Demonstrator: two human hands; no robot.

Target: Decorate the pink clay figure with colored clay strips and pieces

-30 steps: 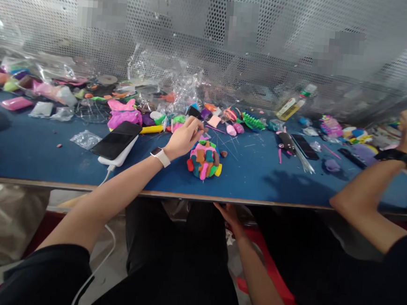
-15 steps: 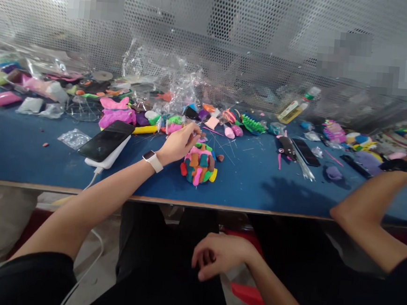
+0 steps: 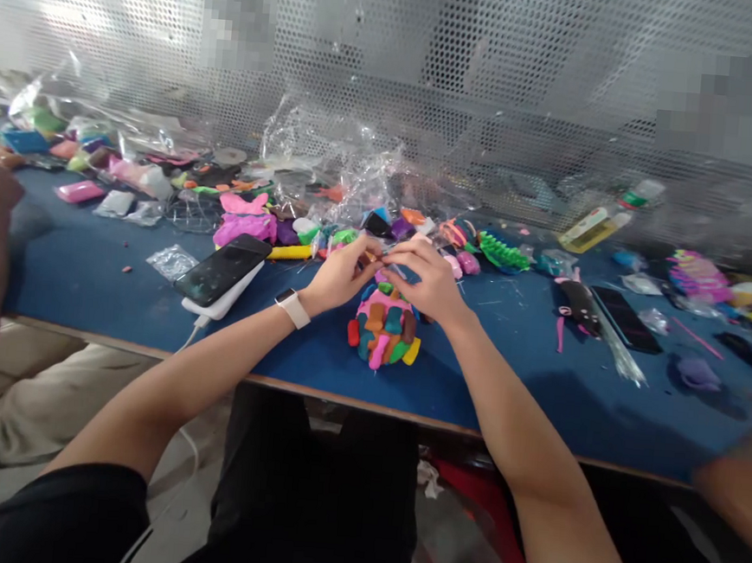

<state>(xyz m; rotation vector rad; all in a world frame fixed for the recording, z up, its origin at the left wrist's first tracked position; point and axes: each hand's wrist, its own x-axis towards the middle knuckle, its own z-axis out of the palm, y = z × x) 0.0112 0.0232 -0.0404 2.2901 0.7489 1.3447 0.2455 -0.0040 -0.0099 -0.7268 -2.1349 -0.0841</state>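
Close to the blue table's front edge sits a rounded clay model (image 3: 382,324), covered in small patches of pink, brown, teal, green, red and yellow. Just above its top my two hands meet. My left hand (image 3: 343,272), wearing a white-strapped watch (image 3: 292,306) at the wrist, has its fingers curled together in a pinch. The fingers of my right hand (image 3: 429,279) are bent in and press toward the left fingertips. Whatever lies between the fingertips is too small and covered to make out.
Left of the model, a black phone (image 3: 221,269) lies on a white power bank (image 3: 235,290) with a cable. Clay pieces and clear plastic bags (image 3: 332,174) line the mesh wall. A tilted bottle (image 3: 608,217) and another phone (image 3: 626,319) lie right. Other people's arms show at both sides.
My right hand has risen from over my lap to meet my left hand above the clay model. The view has shifted, and a neighbour's arm now shows at the left edge.
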